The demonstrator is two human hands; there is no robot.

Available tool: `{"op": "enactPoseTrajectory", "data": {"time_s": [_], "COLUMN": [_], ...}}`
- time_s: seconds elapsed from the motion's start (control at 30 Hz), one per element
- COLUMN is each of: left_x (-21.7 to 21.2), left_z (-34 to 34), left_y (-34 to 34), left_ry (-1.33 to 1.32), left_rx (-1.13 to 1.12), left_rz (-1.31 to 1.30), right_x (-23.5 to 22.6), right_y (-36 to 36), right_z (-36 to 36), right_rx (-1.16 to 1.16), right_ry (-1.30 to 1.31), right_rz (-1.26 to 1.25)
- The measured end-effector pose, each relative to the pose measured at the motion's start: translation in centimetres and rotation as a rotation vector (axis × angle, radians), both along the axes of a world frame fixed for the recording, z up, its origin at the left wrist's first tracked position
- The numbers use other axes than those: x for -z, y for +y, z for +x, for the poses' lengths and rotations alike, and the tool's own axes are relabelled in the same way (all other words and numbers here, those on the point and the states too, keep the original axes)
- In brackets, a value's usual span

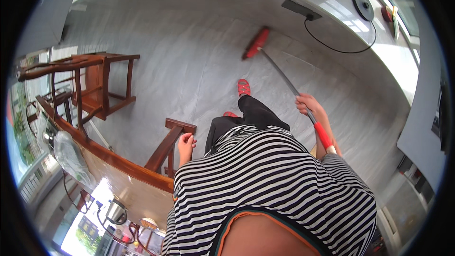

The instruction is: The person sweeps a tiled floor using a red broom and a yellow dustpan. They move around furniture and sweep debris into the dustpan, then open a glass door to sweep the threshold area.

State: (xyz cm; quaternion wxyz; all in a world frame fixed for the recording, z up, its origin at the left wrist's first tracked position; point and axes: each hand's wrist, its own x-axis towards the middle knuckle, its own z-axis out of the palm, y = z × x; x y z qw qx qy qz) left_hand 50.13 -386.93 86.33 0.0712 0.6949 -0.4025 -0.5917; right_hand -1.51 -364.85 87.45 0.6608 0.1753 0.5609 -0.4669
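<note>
A broom with a red head [257,42] rests on the grey tiled floor ahead of me, its head slightly smeared by motion. The grey handle [279,68] slants back toward my right side and ends in a red grip [323,135]. My right hand [311,106] is wrapped round the handle just beyond that grip, which lies along my forearm. Close to my body, my left hand [187,148] hangs with its fingers curled and nothing visible in them. It is nearest to a dark wooden support [164,149] beside the table.
A brown wooden chair [97,87] stands at the left. The wood-edged table [135,185] at my lower left bears a clear plastic bag [71,156] and a metal kettle [116,212]. At the upper right, a cable runs from an outlet strip [302,9] to a round black base [363,5].
</note>
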Motion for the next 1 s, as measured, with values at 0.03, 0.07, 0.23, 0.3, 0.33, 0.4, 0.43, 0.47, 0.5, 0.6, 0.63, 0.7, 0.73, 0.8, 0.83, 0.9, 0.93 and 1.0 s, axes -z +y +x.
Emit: {"op": "enactPoseTrajectory", "data": {"time_s": [0.03,0.07,0.23,0.3,0.33,0.4,0.43,0.47,0.5,0.6,0.63,0.7,0.73,0.8,0.83,0.9,0.93,1.0], "left_x": [0.2,0.3,1.0,2.0,2.2,2.8,2.8,2.4,2.0,2.5,2.9,4.5,4.2,4.5,3.9,2.7,1.0,-0.4], "left_z": [-0.7,-1.5,-4.8,-4.1,-3.8,-2.7,-1.2,-0.6,0.2,4.9,6.2,9.6,10.0,12.1,12.3,12.9,12.4,12.5], "left_y": [-1.1,-1.9,-6.2,-7.6,-8.2,-9.7,-10.1,-10.8,-11.5,-13.5,-14.2,-15.4,-16.3,-17.2,-17.8,-18.5,-18.8,-18.9], "left_ry": [0.000,0.005,0.050,0.140,0.143,0.161,0.171,0.123,0.075,0.029,-0.008,-0.042,-0.064,-0.047,-0.028,0.007,0.004,0.038], "left_rx": [0.052,0.080,0.247,0.298,0.314,0.331,0.302,0.312,0.321,0.264,0.272,0.260,0.247,0.181,0.207,0.080,0.062,0.001], "left_rz": [-0.014,-0.020,-0.004,-0.032,-0.040,-0.023,-0.004,-0.005,-0.001,0.002,-0.020,-0.080,-0.061,-0.012,-0.022,0.019,0.031,0.010], "right_x": [-1.1,-1.8,0.6,1.2,0.9,-1.6,-1.7,-1.9,-3.3,-9.4,-11.5,-12.6,-13.2,-14.0,-15.3,-17.8,-18.6,-19.7], "right_y": [2.1,3.9,10.8,10.2,9.9,9.2,9.3,10.2,9.6,3.2,1.0,-3.8,-6.3,-12.0,-15.0,-20.6,-22.5,-25.8], "right_z": [0.2,0.2,1.0,1.8,3.1,6.6,7.8,9.4,11.4,15.3,17.0,19.1,20.3,21.6,21.9,22.4,22.5,22.9], "right_rx": [0.102,0.202,0.634,0.619,0.565,0.303,0.278,0.341,0.367,0.329,0.312,0.094,-0.023,-0.359,-0.479,-0.641,-0.661,-0.688], "right_ry": [-0.005,-0.011,-0.089,0.013,0.094,0.338,0.332,0.246,0.190,0.013,-0.043,0.050,0.117,0.361,0.437,0.506,0.475,0.375], "right_rz": [0.031,0.064,0.087,0.102,0.119,0.206,0.162,0.146,0.122,0.019,-0.016,-0.034,-0.108,-0.272,-0.327,-0.439,-0.482,-0.599]}}
